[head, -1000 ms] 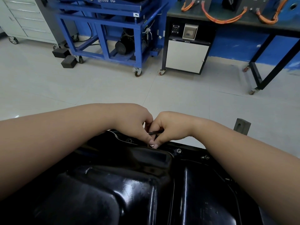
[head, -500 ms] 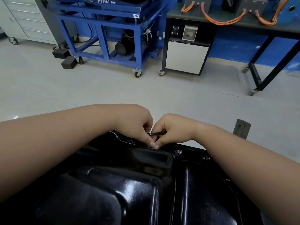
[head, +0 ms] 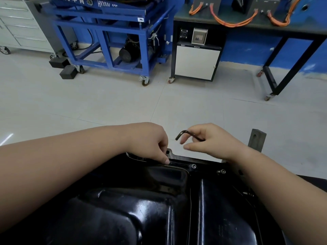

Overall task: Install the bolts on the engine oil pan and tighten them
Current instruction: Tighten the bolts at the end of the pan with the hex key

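A glossy black oil pan [head: 159,206] fills the lower half of the head view. Two silver bolts [head: 194,166] [head: 222,172] sit in its far flange. My left hand [head: 150,142] rests curled at the far rim, fingertips down on the flange beside a bare metal corner with a hole; anything under those fingers is hidden. My right hand [head: 210,140] hovers above the far rim and holds a black L-shaped hex key [head: 185,134], short end pointing down, clear of the pan.
Pale tiled floor lies beyond the pan. A grey metal block [head: 257,139] stands just right of my right wrist. Farther back are a blue wheeled frame [head: 113,41], black rubber blocks [head: 68,72], a white-doored cabinet [head: 196,62] and a bench with orange cables [head: 233,22].
My right hand has lifted the hex key up and to the right, away from the flange. The hands, pressed together before, are apart. My left hand stays at the rim.
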The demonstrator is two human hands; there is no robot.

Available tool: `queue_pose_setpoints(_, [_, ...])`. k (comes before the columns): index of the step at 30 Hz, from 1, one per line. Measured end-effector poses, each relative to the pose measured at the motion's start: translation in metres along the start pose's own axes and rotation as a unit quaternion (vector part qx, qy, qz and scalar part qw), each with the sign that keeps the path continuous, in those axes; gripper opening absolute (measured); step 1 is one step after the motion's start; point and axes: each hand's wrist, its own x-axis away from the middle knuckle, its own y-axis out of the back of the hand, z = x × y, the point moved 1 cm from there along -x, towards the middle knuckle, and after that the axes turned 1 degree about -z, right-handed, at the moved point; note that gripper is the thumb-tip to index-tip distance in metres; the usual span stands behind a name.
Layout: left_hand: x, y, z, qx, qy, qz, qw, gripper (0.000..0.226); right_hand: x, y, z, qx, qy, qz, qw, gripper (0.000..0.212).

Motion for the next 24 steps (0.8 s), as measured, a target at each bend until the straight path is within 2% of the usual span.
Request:
queue_pose_setpoints(3, [0.003, -0.001, -0.005, -0.038, -0.015, 0.009, 0.999, 0.028, 0.02, 0.008, -0.001, -0.036, -0.035, -0.105, 0.993, 0.012])
queue_pose_setpoints(6, [0.003, -0.001, -0.011, -0.08, -0.03, -0.002, 0.996, 0.022, 0.044, 0.008, 0.002, -0.081, -0.057, -0.171, 0.98, 0.012])
queue_pose_setpoints(12, [0.0, 0.0, -0.011, -0.027, -0.031, -0.011, 0.999, 0.013, 0.075, -0.004, 0.009, -0.099, -0.087, -0.196, 0.972, 0.012])
queue_pose_setpoints(16, [-0.002, 0.001, -0.001, 0.067, 0.007, 0.001, 0.998, 0.023, 0.072, -0.02, 0.019, -0.13, -0.119, -0.196, 0.965, 0.011])
queue_pose_setpoints(20, [-0.003, -0.002, -0.004, 0.058, 0.0, -0.01, 0.998, 0.02, 0.058, -0.03, 0.03, -0.118, -0.147, -0.221, 0.957, 0.014])
queue_pose_setpoints(24, [-0.005, -0.002, -0.007, 0.058, -0.001, -0.027, 0.998, 0.027, 0.051, -0.036, 0.037, -0.103, -0.16, -0.231, 0.954, 0.014])
